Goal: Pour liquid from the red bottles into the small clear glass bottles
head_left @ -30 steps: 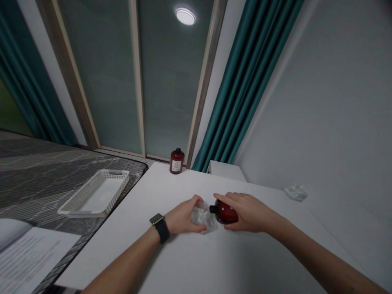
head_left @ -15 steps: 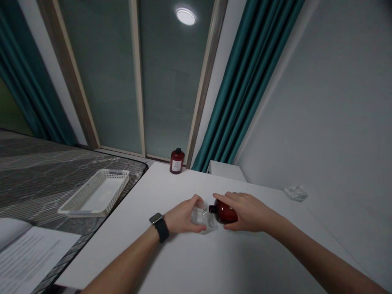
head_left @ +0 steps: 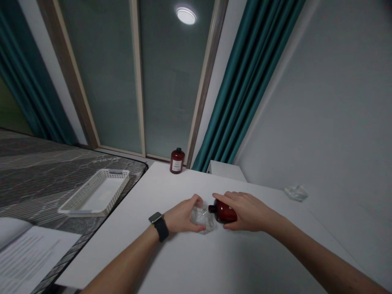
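My right hand (head_left: 246,210) is closed around a dark red-brown bottle (head_left: 224,211), tipped on its side with its uncapped-looking neck pointing left. Below and beside that neck sits a small clear faceted container (head_left: 202,218) on the white table (head_left: 183,265). The fingers and thumb of my left hand (head_left: 183,216) wrap round the container from the left. A black-strapped watch (head_left: 159,224) is on my left wrist. Whether any liquid runs from the bottle I cannot make out.
A second red-brown bottle (head_left: 177,161) with a white label and dark cap stands upright at the table's far edge. Clear crumpled plastic (head_left: 295,193) lies at the far right by the wall. Left, on a grey mattress, are a white basket (head_left: 65,211) and an open book (head_left: 36,253).
Almost nothing differs. Both hands hold the same places, with the bottle still tilted towards the clear container.
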The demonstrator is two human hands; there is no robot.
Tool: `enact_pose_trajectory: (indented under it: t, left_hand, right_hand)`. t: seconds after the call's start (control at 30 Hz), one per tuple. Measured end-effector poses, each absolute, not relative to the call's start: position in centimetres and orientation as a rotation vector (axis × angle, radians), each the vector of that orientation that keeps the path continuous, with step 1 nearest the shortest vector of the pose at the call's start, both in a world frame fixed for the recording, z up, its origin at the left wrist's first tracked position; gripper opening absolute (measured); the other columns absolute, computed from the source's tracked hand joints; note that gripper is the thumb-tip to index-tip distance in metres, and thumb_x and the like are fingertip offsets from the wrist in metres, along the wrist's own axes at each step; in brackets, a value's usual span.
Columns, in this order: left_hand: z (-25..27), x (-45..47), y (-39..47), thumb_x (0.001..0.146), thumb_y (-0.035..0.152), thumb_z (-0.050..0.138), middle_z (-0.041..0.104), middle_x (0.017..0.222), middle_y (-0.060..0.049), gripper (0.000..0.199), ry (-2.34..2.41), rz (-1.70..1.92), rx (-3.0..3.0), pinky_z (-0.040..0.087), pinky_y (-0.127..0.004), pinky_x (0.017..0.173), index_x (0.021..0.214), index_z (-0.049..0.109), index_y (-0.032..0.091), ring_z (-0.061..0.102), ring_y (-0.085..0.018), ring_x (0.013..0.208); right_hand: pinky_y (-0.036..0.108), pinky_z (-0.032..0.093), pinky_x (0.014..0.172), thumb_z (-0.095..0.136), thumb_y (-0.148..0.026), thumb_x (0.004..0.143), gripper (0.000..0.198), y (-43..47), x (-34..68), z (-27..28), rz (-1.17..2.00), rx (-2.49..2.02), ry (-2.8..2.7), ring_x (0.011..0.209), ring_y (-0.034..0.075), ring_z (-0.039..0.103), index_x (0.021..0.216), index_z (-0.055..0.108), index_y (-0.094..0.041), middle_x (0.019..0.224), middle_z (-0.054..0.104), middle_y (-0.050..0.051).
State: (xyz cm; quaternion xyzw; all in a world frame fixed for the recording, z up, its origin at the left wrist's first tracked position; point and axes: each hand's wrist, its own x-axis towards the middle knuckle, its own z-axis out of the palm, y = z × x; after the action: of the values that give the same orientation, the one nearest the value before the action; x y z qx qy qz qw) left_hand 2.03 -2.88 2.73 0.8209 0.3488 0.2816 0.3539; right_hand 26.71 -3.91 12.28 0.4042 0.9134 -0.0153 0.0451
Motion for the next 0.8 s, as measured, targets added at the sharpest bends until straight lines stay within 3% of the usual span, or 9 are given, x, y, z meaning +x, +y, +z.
enact_pose_trajectory:
  t: [0.8]
  left_hand:
    - [2.68, 2.03, -2.86, 0.068, 0.034, 0.079, 0.064, 0.109, -0.009, 0.056, 0.902, 0.726, 2.132, 0.048, -0.038, 0.085, 0.110, 0.046, 0.020, 0.062, -0.027, 0.097]
  right_hand:
    - [0.041, 0.046, 0.078, 0.071, -0.044, 0.073, 0.080, -3.81, 26.64, 12.39, -0.011, 1.215, 2.794, 0.093, 0.031, 0.065, 0.144, 0.039, -0.025, 0.109, 0.066, 0.012]
